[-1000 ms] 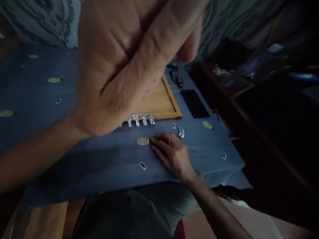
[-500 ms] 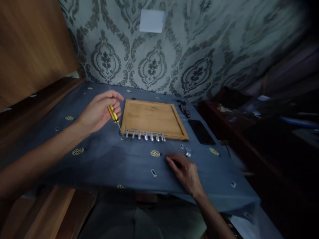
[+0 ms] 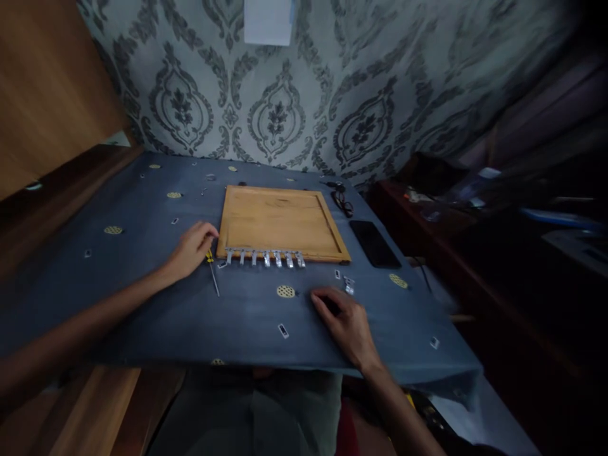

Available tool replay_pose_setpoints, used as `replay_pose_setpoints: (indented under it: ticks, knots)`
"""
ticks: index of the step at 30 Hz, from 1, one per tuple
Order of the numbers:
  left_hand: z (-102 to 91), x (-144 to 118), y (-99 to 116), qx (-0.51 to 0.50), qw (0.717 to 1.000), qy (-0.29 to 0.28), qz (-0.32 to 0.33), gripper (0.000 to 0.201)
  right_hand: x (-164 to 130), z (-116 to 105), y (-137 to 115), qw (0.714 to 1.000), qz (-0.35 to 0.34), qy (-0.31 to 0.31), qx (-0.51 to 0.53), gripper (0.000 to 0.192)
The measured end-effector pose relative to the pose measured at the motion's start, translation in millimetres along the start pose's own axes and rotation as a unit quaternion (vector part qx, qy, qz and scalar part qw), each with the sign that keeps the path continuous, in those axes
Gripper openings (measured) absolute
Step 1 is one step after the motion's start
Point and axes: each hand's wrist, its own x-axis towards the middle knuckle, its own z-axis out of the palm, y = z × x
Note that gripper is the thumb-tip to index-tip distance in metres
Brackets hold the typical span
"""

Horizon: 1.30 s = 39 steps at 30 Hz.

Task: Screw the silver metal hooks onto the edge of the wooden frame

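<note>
Lap: grey-green clothing (image 3: 266,411), below the near edge of the table.
Table (image 3: 156,329): covered by a blue cloth (image 3: 247,339) printed with yellow dotted ovals and small labels.
Right hand (image 3: 346,322): resting on the cloth at the near right, fingers curled loosely inward; whether anything is inside them cannot be told.
Screwdriver (image 3: 215,277): one, yellow-handled, at the left; shaft pointing to the near side, most of the handle hidden behind the fingers of the left hand.
Left hand (image 3: 191,249): low over the cloth, beside the near left corner of the wooden board, fingers curled at the screwdriver handle; gripping or merely touching cannot be told.
Loose hinge piece (image 3: 349,285): metal, on the cloth just beyond the right hand, apart from the row.
Hinge row (image 3: 266,258): seven metal pieces, spaced along the near rim of the wooden board from its left corner to right of its middle; fastening too small to make out.
Wooden board (image 3: 278,221): rectangular, lying flat at mid-table, raised rim upward.
Phone (image 3: 375,244): black, flat, right of the wooden board.
Glasses (image 3: 342,202): dark-framed, beyond the phone.
Wall (image 3: 304,95): grey damask pattern, behind the far edge of the table.
White panel (image 3: 268,24): on the wall, top of view.
</note>
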Motion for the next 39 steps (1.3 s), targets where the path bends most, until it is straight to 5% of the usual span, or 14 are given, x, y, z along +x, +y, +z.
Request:
replay_pose_setpoints:
  ticks: [10, 18, 21, 25, 31, 39]
  knots:
    - [3.2, -9, -16, 0.170, 0.983, -0.022, 0.059, 0.032, 3, 0, 20, 0.997, -0.075, 0.018, -0.023, 0.029]
    - [-32.2, 8, -22, 0.156, 0.987, 0.042, 0.014, 0.031, -17, -7, 21, 0.974, -0.078, 0.169, -0.131, 0.016]
    - [-36.6, 9, -24, 0.129, 0.989, 0.076, 0.003, 0.032, -17, -20, 22, 0.955, -0.013, 0.225, -0.193, 0.025]
    - [-32.3, 6, -18, 0.102, 0.991, 0.091, 0.003, 0.012, -18, -26, 34, 0.949, 0.087, 0.205, -0.221, 0.048]
    - [-26.0, -2, -1, 0.128, 0.988, 0.092, -0.002, 0.008, -21, -24, 33, 0.967, 0.173, 0.139, -0.125, 0.039]
    - [-24.4, 4, -5, 0.191, 0.979, 0.060, -0.043, 0.022, -10, -31, 32, 0.961, 0.223, 0.125, -0.107, 0.044]
